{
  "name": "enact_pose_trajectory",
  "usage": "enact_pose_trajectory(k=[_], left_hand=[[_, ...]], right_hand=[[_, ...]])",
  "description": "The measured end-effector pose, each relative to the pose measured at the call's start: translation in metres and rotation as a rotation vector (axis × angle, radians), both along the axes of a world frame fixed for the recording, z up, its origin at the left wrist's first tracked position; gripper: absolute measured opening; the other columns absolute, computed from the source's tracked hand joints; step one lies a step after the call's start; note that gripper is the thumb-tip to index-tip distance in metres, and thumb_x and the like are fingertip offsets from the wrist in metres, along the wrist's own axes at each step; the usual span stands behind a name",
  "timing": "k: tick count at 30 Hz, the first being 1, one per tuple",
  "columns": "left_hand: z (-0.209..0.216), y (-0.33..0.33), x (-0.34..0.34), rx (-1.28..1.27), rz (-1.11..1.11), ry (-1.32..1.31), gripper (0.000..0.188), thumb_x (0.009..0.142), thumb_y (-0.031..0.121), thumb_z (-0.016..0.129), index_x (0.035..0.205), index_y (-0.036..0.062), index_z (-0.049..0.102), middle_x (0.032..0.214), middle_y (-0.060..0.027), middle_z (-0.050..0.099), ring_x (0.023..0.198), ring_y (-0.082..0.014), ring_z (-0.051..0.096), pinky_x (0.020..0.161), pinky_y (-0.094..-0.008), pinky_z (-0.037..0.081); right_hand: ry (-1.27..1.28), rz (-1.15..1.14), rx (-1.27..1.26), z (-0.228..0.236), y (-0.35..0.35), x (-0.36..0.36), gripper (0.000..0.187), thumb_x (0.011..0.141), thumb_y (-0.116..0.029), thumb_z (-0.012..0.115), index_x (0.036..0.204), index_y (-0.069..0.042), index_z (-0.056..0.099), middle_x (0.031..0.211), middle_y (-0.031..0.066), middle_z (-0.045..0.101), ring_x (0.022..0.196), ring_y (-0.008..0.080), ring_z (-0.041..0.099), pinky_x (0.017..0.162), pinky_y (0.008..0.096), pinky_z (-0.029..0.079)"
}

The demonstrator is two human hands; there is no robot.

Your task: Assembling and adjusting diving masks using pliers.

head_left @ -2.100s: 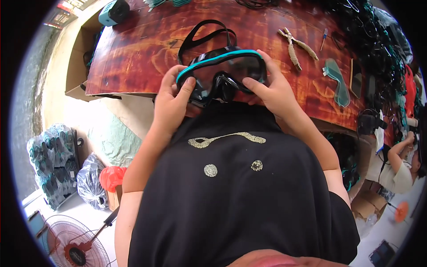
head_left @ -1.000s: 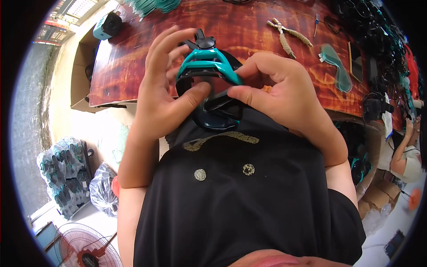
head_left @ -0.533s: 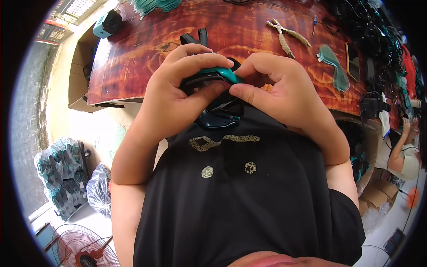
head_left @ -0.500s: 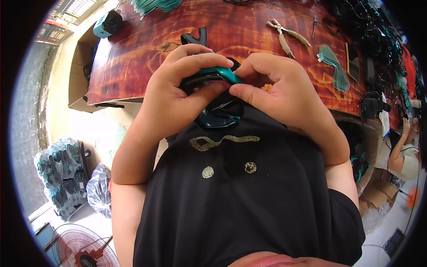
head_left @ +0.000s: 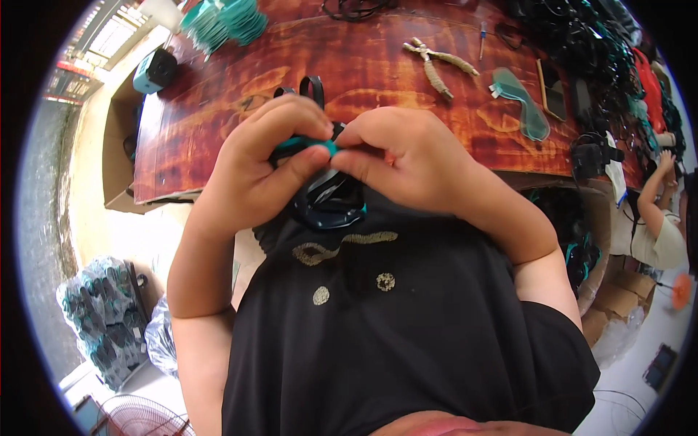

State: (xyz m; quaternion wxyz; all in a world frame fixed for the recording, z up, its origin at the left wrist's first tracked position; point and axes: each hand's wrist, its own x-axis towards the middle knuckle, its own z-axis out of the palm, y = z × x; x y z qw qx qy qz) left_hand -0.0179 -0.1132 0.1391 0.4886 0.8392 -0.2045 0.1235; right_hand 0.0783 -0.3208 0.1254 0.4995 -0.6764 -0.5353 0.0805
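Observation:
Between my hands and against the table's near edge is a black diving mask (head_left: 331, 213) with teal trim and a glossy, dark lower part. My left hand (head_left: 254, 163) is closed round its left side, thumb and fingers pinching the teal edge. Close beside it, my right hand (head_left: 403, 156) pinches the same edge between thumb and forefinger. The two sets of fingertips almost meet, and they hide most of the upper frame. A black strap loop (head_left: 313, 91) sticks up beyond my left hand.
Pliers with wrapped handles (head_left: 436, 67), a small screwdriver (head_left: 482, 42), a translucent teal piece (head_left: 523, 109) and a phone (head_left: 552, 89) lie on the red-brown table (head_left: 240, 80). Teal parts (head_left: 225, 25) are stacked at the far left. Black straps heap at far right; a co-worker's arm (head_left: 647, 196) shows beyond.
My left fingers have drawn in and up against the right fingertips, covering the teal edge more. The whole view has shifted, so the table items appear farther left.

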Motion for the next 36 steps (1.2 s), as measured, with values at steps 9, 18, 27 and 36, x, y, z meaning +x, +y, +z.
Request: enact_pose_trajectory(k=[9,18,27,36], left_hand=[[0.002,0.021,0.003,-0.223,-0.003,0.187,0.015,0.093,0.001,0.068,0.105,0.0016,0.06,0.1,-0.0018,0.06,0.079,-0.0045,0.055,0.067,-0.0205,0.044],[-0.005,0.007,-0.001,-0.286,0.137,0.395,0.012,0.092,0.003,0.068,0.101,0.0015,0.06,0.107,-0.0086,0.062,0.1,-0.0159,0.058,0.092,-0.0292,0.045],[0.008,-0.014,0.014,-0.04,0.166,0.385,0.011,0.092,0.005,0.069,0.098,0.0003,0.061,0.098,-0.0038,0.062,0.092,-0.0097,0.058,0.083,-0.0257,0.047],[-0.003,-0.027,0.034,0.18,0.034,0.232,0.012,0.086,0.005,0.072,0.096,0.0008,0.067,0.089,-0.0047,0.063,0.083,-0.0127,0.06,0.075,-0.0279,0.047]], right_hand=[[-0.332,-0.325,-1.063,-0.048,-0.045,0.177,0.054,0.073,-0.051,0.079,0.091,-0.002,0.065,0.094,0.0201,0.066,0.091,0.0371,0.065,0.081,0.0434,0.051],[0.352,0.054,-0.592,0.027,-0.046,0.047,0.023,0.075,-0.013,0.062,0.094,0.0,0.064,0.074,0.0072,0.05,0.071,0.015,0.051,0.064,0.0286,0.042],[-0.228,0.017,-0.686,0.075,-0.043,0.017,0.022,0.072,-0.013,0.063,0.089,0.0,0.068,0.096,0.0155,0.063,0.098,0.0327,0.059,0.086,0.0415,0.049],[-0.31,0.054,-0.899,0.067,-0.05,0.027,0.017,0.077,-0.017,0.063,0.087,-0.005,0.069,0.087,0.0155,0.065,0.095,0.0337,0.065,0.085,0.0438,0.052]])
